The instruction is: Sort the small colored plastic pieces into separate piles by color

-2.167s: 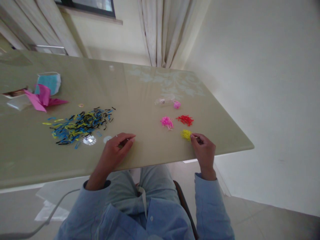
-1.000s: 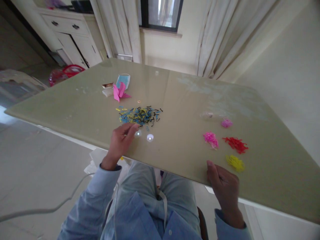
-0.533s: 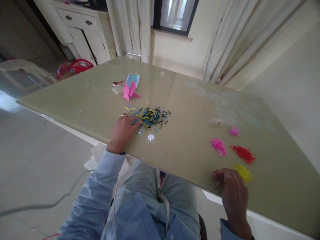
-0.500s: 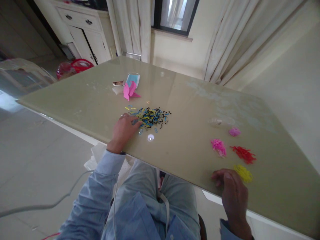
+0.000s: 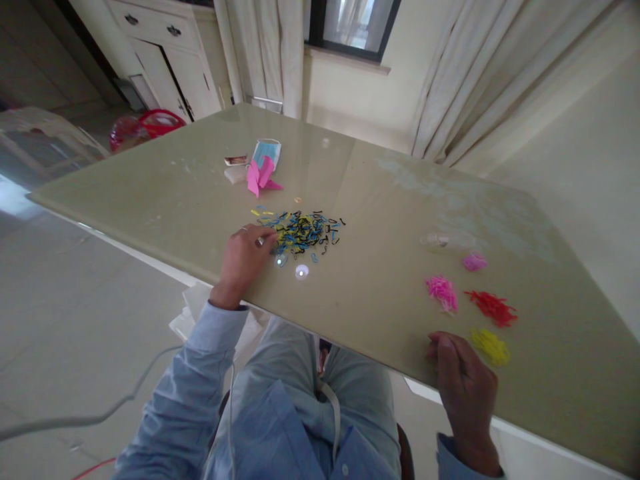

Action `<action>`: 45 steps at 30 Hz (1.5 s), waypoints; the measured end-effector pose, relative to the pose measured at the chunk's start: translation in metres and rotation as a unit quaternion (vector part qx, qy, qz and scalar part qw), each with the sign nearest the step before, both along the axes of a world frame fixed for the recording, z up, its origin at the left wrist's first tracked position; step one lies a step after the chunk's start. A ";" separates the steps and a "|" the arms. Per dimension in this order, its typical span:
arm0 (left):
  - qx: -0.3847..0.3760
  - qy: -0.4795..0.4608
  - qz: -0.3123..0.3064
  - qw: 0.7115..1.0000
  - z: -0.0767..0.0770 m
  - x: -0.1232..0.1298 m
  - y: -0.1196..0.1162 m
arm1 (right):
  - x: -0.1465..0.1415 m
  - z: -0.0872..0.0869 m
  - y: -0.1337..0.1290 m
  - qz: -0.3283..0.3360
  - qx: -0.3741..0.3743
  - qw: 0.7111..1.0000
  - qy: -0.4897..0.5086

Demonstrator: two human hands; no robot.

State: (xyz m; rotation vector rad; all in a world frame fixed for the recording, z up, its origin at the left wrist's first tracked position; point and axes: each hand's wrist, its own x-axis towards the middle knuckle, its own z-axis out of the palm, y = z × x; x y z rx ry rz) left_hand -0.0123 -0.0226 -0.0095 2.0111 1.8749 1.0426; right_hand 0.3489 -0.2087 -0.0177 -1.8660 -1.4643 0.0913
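A mixed pile of small black, blue and yellow rubber bands [image 5: 303,230] lies on the glossy table [image 5: 370,293]. At the pile's left edge is my left hand [image 5: 243,260], its thumb and forefinger tips pressed together; anything between them is too small to make out. My right hand [image 5: 467,383] rests at the table's front edge with curled fingers and the thumb against the forefinger. What it may hold is hidden. Just beyond it sits a yellow heap of bands [image 5: 491,347], with a red heap [image 5: 493,308] and a pink heap [image 5: 443,294] farther off.
A lilac-pink bundle [image 5: 475,261] lies beside a clear plastic piece [image 5: 447,240] on the right. Behind the mixed pile are a pink folded paper [image 5: 261,177], a blue face mask [image 5: 267,153] and a small packet [image 5: 235,161]. A grey cable [image 5: 95,419] hangs at lower left.
My left thumb and forefinger have closed together at the pile's edge. The right hand's fingers have curled in tighter near the same spot. The view has tilted slightly.
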 end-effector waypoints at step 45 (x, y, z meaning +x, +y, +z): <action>-0.280 -0.597 -0.223 0.719 0.047 0.152 -0.100 | -0.003 -0.003 0.001 0.038 0.049 0.997 -0.040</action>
